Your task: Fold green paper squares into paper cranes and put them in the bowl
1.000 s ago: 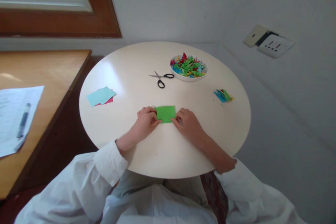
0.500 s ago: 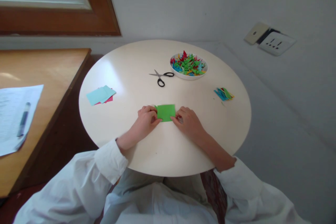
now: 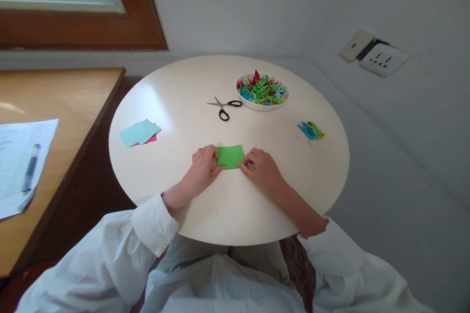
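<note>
A bright green piece of paper [image 3: 230,156] is between my two hands, low over the near middle of the round table. My left hand [image 3: 205,162] pinches its left side, thumb at the lower corner and fingers curled by the left edge. At the lower right corner, my right hand [image 3: 260,166] grips the sheet between thumb and fingers. The paper looks rectangular; whether it is folded I cannot tell. Beyond it lie open scissors [image 3: 222,106] with black handles.
A white bowl [image 3: 263,106] full of small coloured folded papers stands at the back of the white table [image 3: 183,78]. Light blue and pink sheets [image 3: 137,133] lie left, coloured paper strips [image 3: 311,130] right. A wooden desk [image 3: 84,102] holds printed paper and a pen [image 3: 31,167].
The fingers of my left hand have shifted slightly on the paper's left edge, and the small green point that stuck out there no longer shows. My right hand keeps its grip.
</note>
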The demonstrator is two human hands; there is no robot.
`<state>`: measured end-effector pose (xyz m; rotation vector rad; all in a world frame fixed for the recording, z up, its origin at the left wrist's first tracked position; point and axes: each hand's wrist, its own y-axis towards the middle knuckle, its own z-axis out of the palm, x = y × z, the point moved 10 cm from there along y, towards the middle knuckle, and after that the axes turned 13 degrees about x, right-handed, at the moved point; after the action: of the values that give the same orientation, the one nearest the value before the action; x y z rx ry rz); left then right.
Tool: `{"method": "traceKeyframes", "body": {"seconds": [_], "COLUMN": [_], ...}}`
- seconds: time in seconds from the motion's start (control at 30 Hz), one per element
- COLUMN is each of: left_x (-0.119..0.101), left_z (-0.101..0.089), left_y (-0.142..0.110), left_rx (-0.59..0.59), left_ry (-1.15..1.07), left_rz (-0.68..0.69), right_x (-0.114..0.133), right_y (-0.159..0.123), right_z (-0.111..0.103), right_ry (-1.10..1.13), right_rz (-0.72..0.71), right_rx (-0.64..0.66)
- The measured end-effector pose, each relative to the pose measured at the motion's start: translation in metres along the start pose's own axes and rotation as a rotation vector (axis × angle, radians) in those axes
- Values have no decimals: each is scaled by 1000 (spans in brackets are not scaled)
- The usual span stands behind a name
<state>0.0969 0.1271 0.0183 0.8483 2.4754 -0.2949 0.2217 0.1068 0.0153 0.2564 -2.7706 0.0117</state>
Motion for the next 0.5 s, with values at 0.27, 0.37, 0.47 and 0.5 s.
{"method": "traceKeyframes", "body": {"seconds": [0.27,0.37,0.47,0.5], "left_x": [-15,-20,-23,-23], "left_z": [3,6,7,7], "left_y": [-5,-6,-6,-6], "left_rx": [-95,-80,-60,-57], "left_ry": [166,191,193,192], "left_rz": [162,199,226,230], "right_x": [-6,-6,-7,-7], "right_y": [1,0,1,1], "right_z": [0,0,0,1], "right_ry": [116,119,119,121], "right_rz": [0,-18,-19,-14], "right_rx": [2,-17,-19,-13]}}
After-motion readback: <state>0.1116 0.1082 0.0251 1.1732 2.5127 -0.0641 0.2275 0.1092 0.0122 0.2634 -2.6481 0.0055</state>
